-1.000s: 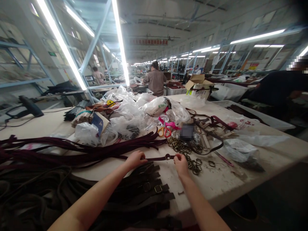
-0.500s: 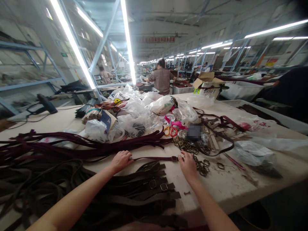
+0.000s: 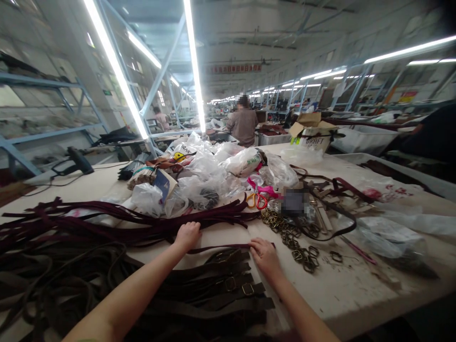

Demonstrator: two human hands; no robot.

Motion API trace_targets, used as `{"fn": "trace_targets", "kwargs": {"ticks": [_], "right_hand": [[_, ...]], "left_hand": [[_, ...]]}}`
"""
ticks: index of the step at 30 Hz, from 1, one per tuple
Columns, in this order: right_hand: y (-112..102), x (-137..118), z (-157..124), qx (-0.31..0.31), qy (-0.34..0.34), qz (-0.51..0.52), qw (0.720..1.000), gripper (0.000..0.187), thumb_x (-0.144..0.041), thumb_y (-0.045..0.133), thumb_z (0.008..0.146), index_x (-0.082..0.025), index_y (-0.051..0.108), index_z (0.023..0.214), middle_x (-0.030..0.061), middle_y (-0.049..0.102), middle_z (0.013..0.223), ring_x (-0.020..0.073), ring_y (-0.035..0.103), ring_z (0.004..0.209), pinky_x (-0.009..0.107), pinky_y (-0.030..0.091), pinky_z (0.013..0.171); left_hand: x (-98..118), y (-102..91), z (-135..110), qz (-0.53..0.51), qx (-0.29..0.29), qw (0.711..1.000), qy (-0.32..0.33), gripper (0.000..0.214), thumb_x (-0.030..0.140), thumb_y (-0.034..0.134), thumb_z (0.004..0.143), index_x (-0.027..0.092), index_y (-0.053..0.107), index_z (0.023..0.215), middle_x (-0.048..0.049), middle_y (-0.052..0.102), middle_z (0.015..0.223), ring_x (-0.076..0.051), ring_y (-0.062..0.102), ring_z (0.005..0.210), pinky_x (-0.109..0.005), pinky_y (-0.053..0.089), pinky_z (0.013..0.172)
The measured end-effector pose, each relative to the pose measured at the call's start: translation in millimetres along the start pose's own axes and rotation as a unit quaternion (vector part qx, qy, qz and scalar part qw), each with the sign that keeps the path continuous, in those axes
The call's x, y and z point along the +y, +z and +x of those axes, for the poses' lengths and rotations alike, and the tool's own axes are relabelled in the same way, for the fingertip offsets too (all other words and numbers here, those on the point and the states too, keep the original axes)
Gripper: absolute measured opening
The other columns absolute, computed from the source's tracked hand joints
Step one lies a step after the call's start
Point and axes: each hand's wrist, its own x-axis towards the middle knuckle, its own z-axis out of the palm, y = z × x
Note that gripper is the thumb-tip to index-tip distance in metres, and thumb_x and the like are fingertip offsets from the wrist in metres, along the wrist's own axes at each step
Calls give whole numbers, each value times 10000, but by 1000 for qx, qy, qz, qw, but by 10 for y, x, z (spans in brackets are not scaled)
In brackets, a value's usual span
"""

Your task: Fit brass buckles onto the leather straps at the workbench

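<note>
A narrow maroon strap [image 3: 221, 246] lies across the table between my hands. My right hand [image 3: 264, 256] is closed on it near its right end, the fingers covering part of the strap; no buckle shows on it. Just above the strap's left part, my left hand [image 3: 188, 236] rests at the lower edge of a bundle of maroon straps [image 3: 142, 222]. Its fingers are curled, and what they grip, if anything, is hidden. In front of my forearms lies a pile of dark straps [image 3: 213, 289], some with buckles. Loose brass-coloured buckles [image 3: 302, 256] are heaped right of my right hand.
Orange-and-red-handled scissors [image 3: 257, 201] lie behind the buckles. Clear plastic bags [image 3: 210, 166] are piled at the back centre, with another bag [image 3: 392, 237] on the right. A heat-gun-like tool [image 3: 79, 161] stands far left. A person [image 3: 242, 123] is beyond the table.
My right hand has shifted left along the strap, and the buckle that showed beside it is out of sight. My left hand has moved off the strap towards the maroon bundle. The view has shifted slightly.
</note>
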Motion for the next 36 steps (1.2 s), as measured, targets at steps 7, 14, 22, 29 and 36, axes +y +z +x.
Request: {"fn": "trace_targets", "kwargs": {"ticks": [7,14,22,29,36], "right_hand": [[12,-46,9,5,-14,-52,999,222,-201,482,759,-221,643,910,59,617,973,235,505,967,422,311,914],[-75,-36,15,170,54,12,984,268,-262,444,790,-159,523,1025,116,559,1003,224,512,948,381,402,848],[-235,-281,21,79,190,201,958,371,-493,376,831,-157,531,802,28,567,613,160,538,571,254,417,528],[-778,-112,-339,99,194,37,975,265,-399,431,831,-161,548,824,73,582,775,198,535,713,288,384,630],[-1138,173,-265,35,257,-338,905,143,-277,577,762,-158,567,843,101,571,865,217,538,776,294,340,642]], "left_hand": [[1005,117,462,-109,-64,987,102,216,285,520,763,180,590,940,-78,623,935,-205,574,885,-265,417,756],[1346,28,541,-197,-124,965,121,307,366,383,819,174,623,806,-39,636,731,-162,567,656,-224,367,538],[1405,-214,320,-247,-152,943,166,279,338,394,785,170,616,762,-11,610,674,-132,513,609,-216,308,520],[1454,-241,191,-261,-103,948,150,356,439,360,809,174,591,753,-31,606,692,-155,514,620,-235,302,533],[1495,-334,141,-274,-106,944,150,346,431,377,803,163,589,743,-32,603,682,-154,518,620,-235,299,525]]}}
